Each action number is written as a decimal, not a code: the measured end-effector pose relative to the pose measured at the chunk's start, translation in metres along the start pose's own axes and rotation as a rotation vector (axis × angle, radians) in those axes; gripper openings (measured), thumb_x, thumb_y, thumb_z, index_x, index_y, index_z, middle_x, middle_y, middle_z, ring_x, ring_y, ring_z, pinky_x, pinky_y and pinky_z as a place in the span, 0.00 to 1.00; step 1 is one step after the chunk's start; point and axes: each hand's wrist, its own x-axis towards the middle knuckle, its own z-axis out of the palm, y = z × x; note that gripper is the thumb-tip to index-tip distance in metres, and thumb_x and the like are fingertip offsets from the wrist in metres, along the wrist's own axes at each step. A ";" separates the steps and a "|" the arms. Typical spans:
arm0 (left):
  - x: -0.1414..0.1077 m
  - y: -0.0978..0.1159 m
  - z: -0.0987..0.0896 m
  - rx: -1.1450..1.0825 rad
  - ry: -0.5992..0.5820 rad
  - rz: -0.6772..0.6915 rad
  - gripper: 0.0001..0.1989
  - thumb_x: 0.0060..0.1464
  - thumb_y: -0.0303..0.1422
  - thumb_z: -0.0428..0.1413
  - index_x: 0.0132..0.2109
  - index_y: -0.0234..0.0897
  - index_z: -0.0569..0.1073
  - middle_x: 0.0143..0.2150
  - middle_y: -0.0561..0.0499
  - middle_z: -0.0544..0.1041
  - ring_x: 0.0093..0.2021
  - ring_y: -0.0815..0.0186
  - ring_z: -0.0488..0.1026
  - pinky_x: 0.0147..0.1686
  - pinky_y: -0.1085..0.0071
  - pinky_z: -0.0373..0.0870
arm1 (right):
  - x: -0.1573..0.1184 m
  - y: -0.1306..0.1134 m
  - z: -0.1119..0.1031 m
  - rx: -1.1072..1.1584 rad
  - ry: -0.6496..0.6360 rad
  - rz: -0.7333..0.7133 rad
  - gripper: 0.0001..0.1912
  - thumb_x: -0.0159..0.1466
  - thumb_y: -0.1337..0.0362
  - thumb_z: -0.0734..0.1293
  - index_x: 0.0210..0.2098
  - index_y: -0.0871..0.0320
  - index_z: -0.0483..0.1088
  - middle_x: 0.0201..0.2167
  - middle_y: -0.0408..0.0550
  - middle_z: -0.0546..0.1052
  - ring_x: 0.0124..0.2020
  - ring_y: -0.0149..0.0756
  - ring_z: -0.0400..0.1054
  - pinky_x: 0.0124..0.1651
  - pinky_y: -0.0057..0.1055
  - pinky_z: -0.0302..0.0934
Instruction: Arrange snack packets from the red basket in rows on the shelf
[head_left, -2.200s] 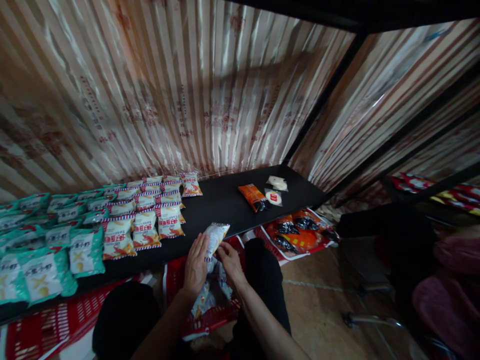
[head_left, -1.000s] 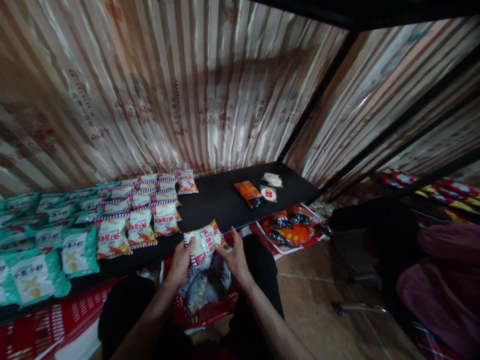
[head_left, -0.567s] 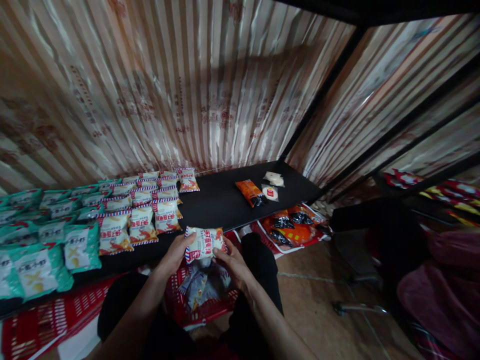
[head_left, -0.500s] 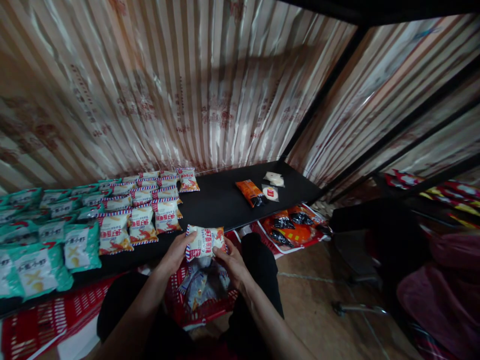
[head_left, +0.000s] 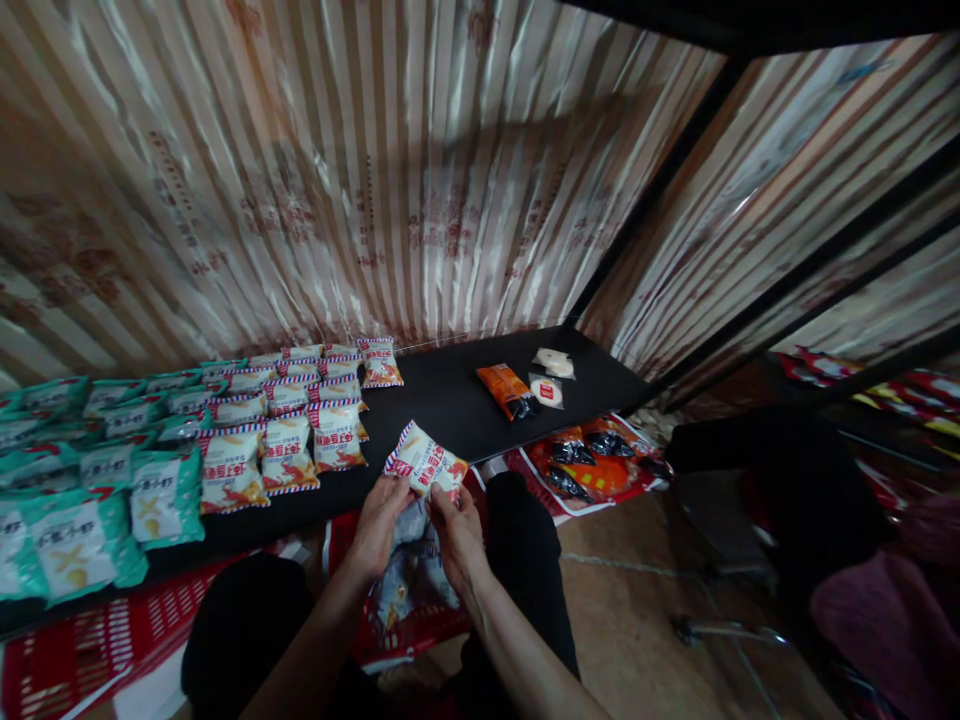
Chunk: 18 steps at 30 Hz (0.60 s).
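A small white and orange snack bag with striped ends and red lettering is held between both hands, tilted, at the front edge of the black shelf. My left hand pinches its lower left part. At its lower right edge my right hand grips it, thumb on the front. Rows of matching snack bags stand on the shelf to the left. Beyond them are rows of teal snack bags. Below my hands, between my knees, a red basket holds more bags, partly hidden by my arms.
An orange packet and two small clear packets with pale round contents lie on the shelf's right part. Under it sits a container of orange and black packets. Another red basket is at lower left. At right are a chair and a person.
The snack bag has turned from nearly level to tilted, its right end lower. My left hand has shifted right and down, closer to my right hand.
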 end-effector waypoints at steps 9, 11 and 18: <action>0.011 0.005 0.006 0.087 0.222 0.062 0.25 0.39 0.47 0.62 0.41 0.35 0.70 0.39 0.47 0.77 0.37 0.63 0.74 0.38 0.69 0.68 | -0.004 -0.006 -0.003 -0.085 -0.085 -0.051 0.35 0.50 0.52 0.70 0.54 0.56 0.61 0.51 0.53 0.73 0.51 0.45 0.69 0.52 0.39 0.64; 0.014 0.010 0.002 0.106 0.232 0.074 0.24 0.39 0.46 0.62 0.40 0.35 0.71 0.37 0.49 0.77 0.35 0.64 0.74 0.37 0.69 0.68 | 0.003 -0.012 -0.008 -0.131 -0.055 -0.094 0.38 0.51 0.50 0.70 0.57 0.56 0.59 0.53 0.54 0.71 0.53 0.45 0.67 0.52 0.38 0.64; 0.022 0.015 -0.011 0.242 0.175 0.037 0.23 0.39 0.46 0.62 0.39 0.35 0.73 0.36 0.47 0.79 0.38 0.61 0.75 0.39 0.68 0.67 | 0.022 -0.033 -0.024 -0.524 -0.207 -0.251 0.25 0.46 0.53 0.73 0.43 0.55 0.75 0.44 0.50 0.77 0.48 0.49 0.69 0.54 0.45 0.60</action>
